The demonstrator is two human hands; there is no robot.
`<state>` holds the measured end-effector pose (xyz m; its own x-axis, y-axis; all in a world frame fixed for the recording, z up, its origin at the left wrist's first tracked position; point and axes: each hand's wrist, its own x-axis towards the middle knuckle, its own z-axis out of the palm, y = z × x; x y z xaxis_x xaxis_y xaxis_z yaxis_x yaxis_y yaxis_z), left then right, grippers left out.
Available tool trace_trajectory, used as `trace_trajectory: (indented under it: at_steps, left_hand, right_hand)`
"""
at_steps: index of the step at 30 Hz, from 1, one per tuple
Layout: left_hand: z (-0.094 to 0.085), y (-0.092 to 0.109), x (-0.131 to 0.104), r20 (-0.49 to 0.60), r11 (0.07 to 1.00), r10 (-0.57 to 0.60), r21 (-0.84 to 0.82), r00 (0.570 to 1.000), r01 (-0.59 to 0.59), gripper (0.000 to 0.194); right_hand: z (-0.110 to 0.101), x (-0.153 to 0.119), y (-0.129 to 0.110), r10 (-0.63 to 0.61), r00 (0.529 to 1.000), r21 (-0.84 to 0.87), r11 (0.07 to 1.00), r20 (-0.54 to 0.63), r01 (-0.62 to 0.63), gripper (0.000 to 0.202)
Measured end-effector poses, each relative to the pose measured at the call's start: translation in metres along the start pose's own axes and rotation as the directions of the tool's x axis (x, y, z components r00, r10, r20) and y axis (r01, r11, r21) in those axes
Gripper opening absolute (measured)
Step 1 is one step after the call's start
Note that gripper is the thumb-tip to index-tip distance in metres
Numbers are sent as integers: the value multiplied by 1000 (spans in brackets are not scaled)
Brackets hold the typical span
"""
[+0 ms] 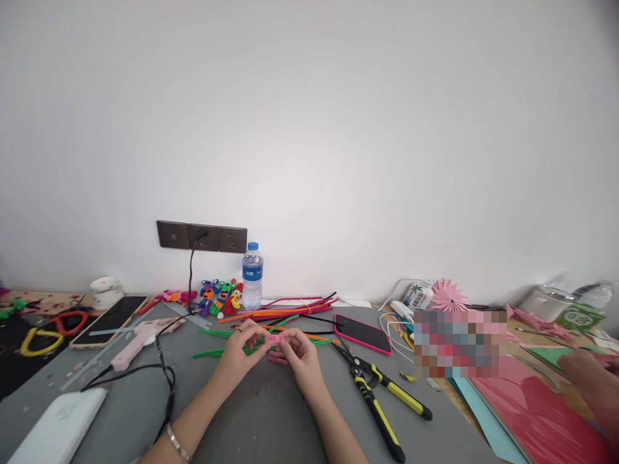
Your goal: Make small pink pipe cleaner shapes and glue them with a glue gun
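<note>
Between the fingertips of both hands is a pink pipe cleaner piece (273, 339), small and partly covered by the fingers. My left hand (245, 348) pinches its left end, and my right hand (300, 353) pinches the right end. Just beneath, close to the right fingers, another pink fuzzy piece (277, 358) shows; whether it is joined to the first I cannot tell. Green pipe cleaners (207, 354) lie on the grey table behind and left of my hands. A bundle of orange and pink pipe cleaners (280, 312) lies farther back.
Yellow-black pliers (371, 399) and a pink-edged phone (362, 334) lie right of my hands. On the left are a pink glue gun (133, 345) with its cord and a white box-shaped device (60, 428). A water bottle (252, 277) stands near the wall. Another person's hand (592, 383) is far right.
</note>
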<state>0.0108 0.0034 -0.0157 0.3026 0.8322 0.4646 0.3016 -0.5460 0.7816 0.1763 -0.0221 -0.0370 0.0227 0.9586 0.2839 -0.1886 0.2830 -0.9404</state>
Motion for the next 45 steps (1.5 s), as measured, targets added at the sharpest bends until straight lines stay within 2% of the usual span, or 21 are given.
trace_trajectory:
  at_steps: [8, 16, 24, 32, 39, 45]
  left_hand:
    - [0, -1, -1, -2, 980, 175, 93, 985, -174, 5]
    - [1, 3, -1, -15, 945, 284, 176, 959, -277, 11]
    - [0, 1, -3, 24, 931, 307, 198, 951, -305, 11]
    - [0, -2, -4, 59, 916, 312, 248, 948, -316, 11]
    - [1, -4, -5, 101, 921, 310, 214, 945, -325, 15]
    - [1, -1, -4, 68, 933, 299, 190, 952, -307, 14]
  right_hand:
    - [1, 1, 5, 0, 1000, 16, 1000, 17, -1, 27]
    - [3, 0, 5, 21, 998, 81, 996, 63, -26, 27]
    - [3, 2, 5, 80, 992, 131, 987, 96, -92, 32]
    - [1, 3, 11, 64, 993, 143, 987, 101, -78, 32]
    - [-1, 3, 12, 51, 992, 147, 987, 116, -68, 31]
    - [1, 2, 6, 69, 991, 151, 985, 118, -86, 32]
